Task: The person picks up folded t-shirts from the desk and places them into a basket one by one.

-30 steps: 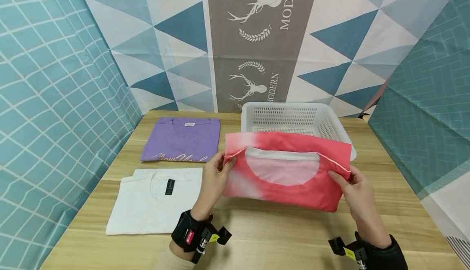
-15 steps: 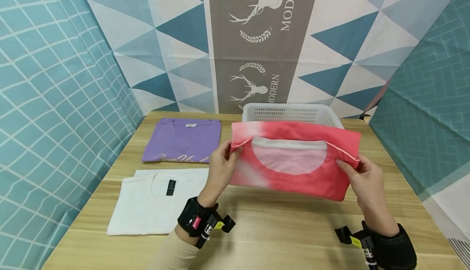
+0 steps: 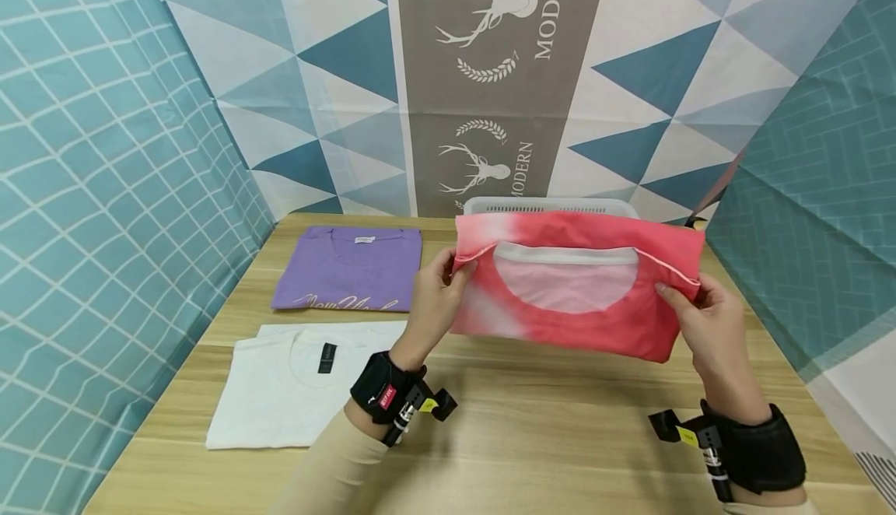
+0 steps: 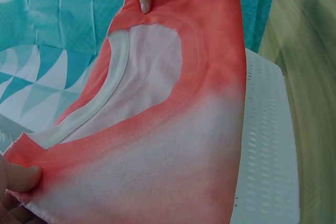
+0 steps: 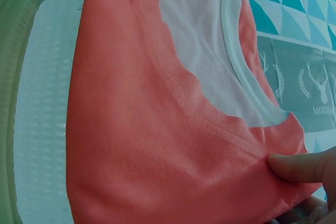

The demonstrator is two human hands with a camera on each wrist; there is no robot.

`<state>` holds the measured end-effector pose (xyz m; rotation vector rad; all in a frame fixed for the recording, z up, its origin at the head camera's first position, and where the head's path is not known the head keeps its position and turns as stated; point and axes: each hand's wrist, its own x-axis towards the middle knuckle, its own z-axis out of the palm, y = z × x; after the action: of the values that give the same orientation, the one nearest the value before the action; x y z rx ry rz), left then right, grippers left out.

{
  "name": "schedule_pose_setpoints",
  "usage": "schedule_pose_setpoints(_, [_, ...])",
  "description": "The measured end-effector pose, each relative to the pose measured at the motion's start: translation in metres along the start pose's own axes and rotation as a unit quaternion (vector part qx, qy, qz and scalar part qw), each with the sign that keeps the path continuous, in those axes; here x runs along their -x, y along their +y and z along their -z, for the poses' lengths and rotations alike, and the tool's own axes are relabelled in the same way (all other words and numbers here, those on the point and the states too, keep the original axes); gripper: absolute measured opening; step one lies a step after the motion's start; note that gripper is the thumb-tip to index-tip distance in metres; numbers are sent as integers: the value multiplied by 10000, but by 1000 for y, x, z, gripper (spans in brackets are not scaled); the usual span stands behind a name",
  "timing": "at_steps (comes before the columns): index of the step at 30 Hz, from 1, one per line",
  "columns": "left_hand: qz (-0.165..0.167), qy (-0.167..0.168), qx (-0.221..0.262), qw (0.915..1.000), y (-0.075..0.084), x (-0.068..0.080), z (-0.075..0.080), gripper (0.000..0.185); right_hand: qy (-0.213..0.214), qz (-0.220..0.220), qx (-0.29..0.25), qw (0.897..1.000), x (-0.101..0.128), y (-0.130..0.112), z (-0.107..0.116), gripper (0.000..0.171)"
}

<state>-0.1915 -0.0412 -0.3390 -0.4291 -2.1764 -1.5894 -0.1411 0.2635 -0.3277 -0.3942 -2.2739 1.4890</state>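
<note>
Patterned cloth [image 3: 336, 79] hangs behind a wood-grain tabletop [image 3: 532, 429], its grey panel printed with deer heads and "MODERN". Above the tabletop, a folded red-and-pink shirt [image 3: 581, 324] is pinched at its sides by the left hand [image 3: 437, 297] and right hand [image 3: 717, 328]. Over the last second it has moved back and rightward, so it now hides all but the rear rim of the white basket [image 3: 553, 204] in the head view; the work seems mid-carry, this shirt not yet set down. At left, pale script on the purple shirt [image 3: 350, 270] apparently reads "New York", partly cut off; the white shirt [image 3: 294, 398] bears a black label [image 3: 327, 358] too small to read.
</note>
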Motion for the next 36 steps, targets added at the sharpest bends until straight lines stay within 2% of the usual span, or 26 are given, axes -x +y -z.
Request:
schedule_pose_setpoints(6, [-162,-66,3,9998,4,-7,-4,17,205,-55,-36,9998,-9,-5,2,40])
schedule_pose_setpoints(15, [-117,-129,-125,9998,5,-24,-11,17,439,-133,-155,9988,-23,-10,2,42])
schedule_pose_setpoints(21, [-107,-173,-333,9992,6,-36,-15,14,418,-39,126,9990,-35,-15,4,44])
schedule_pose_setpoints(27, [-129,-205,-405,9989,7,-48,-20,15,216,9,508,9985,-51,-21,6,48])
schedule_pose_setpoints(32, [-127,-202,-316,9992,6,-57,-23,15,141,-173,855,9961,-60,-25,4,52])
schedule_pose_setpoints(36, [-181,-154,-378,9990,3,-64,-25,13,97,-265,925,9953,-67,-26,0,51])
